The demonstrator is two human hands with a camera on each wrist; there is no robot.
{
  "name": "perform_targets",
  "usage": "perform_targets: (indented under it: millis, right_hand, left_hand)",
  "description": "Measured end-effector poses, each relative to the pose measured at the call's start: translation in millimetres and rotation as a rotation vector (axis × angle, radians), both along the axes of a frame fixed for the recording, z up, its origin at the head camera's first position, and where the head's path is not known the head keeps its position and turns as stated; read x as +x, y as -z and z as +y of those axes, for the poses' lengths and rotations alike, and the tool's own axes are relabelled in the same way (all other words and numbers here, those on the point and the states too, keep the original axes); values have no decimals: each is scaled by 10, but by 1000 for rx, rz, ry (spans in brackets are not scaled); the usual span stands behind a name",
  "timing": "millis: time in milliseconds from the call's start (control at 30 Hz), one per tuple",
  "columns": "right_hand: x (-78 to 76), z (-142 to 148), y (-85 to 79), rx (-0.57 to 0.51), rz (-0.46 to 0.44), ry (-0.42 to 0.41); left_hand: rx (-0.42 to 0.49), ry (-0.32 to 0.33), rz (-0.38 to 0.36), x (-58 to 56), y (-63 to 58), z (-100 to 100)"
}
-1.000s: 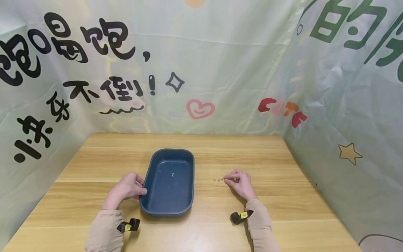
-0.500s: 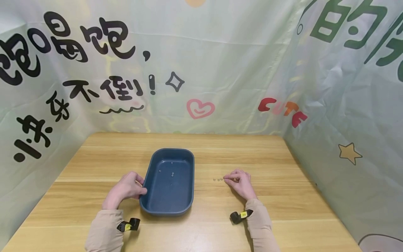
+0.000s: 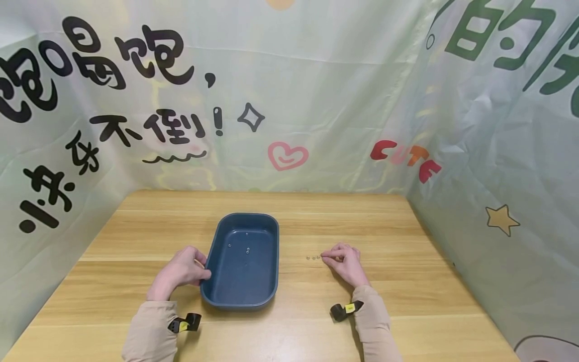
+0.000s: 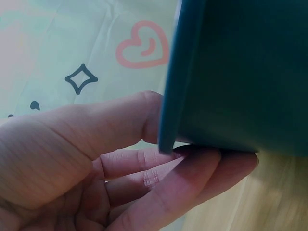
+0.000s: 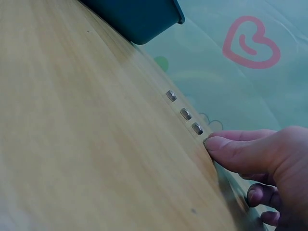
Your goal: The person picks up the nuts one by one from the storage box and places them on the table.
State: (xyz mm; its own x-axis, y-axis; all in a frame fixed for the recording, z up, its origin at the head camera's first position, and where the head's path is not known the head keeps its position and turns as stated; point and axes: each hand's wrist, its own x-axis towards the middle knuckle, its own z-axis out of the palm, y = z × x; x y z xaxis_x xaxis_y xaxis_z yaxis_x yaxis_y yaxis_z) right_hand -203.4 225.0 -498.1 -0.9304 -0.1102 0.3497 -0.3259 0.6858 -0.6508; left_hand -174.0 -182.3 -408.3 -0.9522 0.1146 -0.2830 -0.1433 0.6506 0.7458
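Note:
A deep blue plastic tray (image 3: pixel 239 281) stands left of the table's middle, with several small metal nuts (image 3: pixel 247 251) lying on its floor. My left hand (image 3: pixel 183 269) grips the tray's left side, thumb at the rim and fingers beneath it, as the left wrist view shows. To the tray's right, three silvery nuts (image 5: pixel 186 114) lie in a short row on the wood. At the row's right end my right hand (image 3: pixel 345 261) pinches another small nut (image 5: pixel 205 141) between thumb and forefinger, low at the tabletop. The fingertips hide most of that nut.
The light wooden table (image 3: pixel 307 332) runs back to a printed cloth backdrop (image 3: pixel 339 100), which also rises at both sides. Each sleeved wrist wears a small black camera (image 3: pixel 346 311).

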Motion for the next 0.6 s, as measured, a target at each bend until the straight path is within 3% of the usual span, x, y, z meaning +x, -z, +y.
perform_targets:
  millis: [300,600]
  right_hand:
    - [14,-5,-18,-31,-7,-4]
    - [7,23,-86,-344,-172,32]
  left_hand:
    - [-13,1,8,27,-1,3]
    - [3,8,15,24,-30,11]
